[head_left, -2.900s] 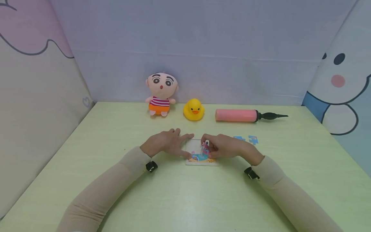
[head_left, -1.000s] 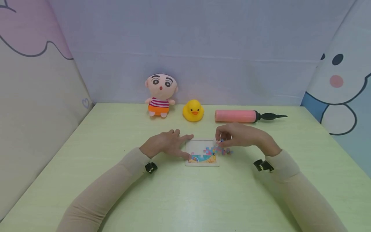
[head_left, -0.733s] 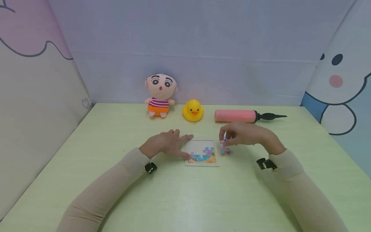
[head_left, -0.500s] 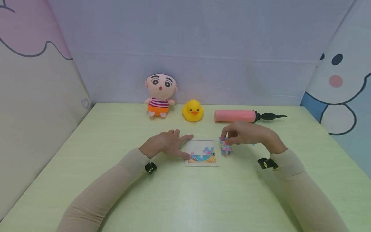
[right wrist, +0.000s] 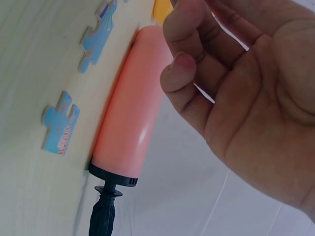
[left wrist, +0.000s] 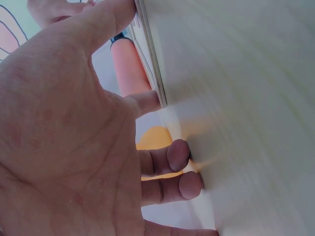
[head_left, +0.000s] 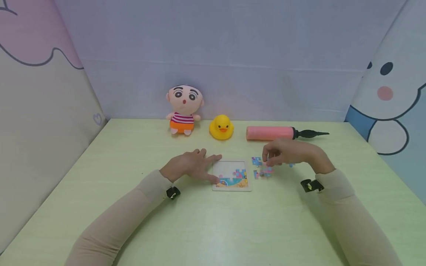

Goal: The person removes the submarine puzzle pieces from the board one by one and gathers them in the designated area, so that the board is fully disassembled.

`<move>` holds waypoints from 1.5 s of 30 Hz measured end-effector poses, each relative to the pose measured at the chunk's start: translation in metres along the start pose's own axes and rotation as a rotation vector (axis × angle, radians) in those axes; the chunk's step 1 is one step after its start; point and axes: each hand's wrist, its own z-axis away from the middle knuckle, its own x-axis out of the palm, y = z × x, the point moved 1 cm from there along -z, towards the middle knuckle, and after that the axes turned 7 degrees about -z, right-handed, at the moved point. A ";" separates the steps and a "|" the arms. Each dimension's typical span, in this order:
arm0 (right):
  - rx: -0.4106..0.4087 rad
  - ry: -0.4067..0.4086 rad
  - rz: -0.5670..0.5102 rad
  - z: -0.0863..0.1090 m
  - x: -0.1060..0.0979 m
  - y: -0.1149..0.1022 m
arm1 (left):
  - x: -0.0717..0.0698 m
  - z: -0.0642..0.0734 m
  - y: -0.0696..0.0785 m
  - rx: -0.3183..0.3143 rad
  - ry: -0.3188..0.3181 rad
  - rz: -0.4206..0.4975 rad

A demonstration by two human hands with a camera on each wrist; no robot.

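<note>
A small puzzle tray [head_left: 233,190] lies in mid-table in the head view, its lower rows partly filled with beach-picture pieces. My left hand [head_left: 191,166] spreads its straight fingers at the tray's left side; in the left wrist view the thumb [left wrist: 110,22] and index finger [left wrist: 147,102] touch the tray edge. Just right of the tray, my right hand [head_left: 287,152] pinches a pinkish puzzle piece [head_left: 267,169], blurred and partly covered by the fingers. Loose pieces lie beneath and beside it, including a blue piece [head_left: 256,161] and one lower down [head_left: 256,174].
Along the back stand a plush doll [head_left: 183,109] and a yellow rubber duck [head_left: 221,127]. A pink hand pump [head_left: 270,133] with a black end lies behind my right hand. Another blue piece [right wrist: 61,125] lies near the pump in the right wrist view.
My right hand has moved from over the tray out to its right, and a pinkish piece shifts right with it. Pieces now lie spread beside the tray. My left hand stays put.
</note>
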 end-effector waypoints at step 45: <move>0.079 -0.071 -0.027 0.001 -0.002 0.024 | -0.003 0.004 0.001 0.005 -0.007 -0.010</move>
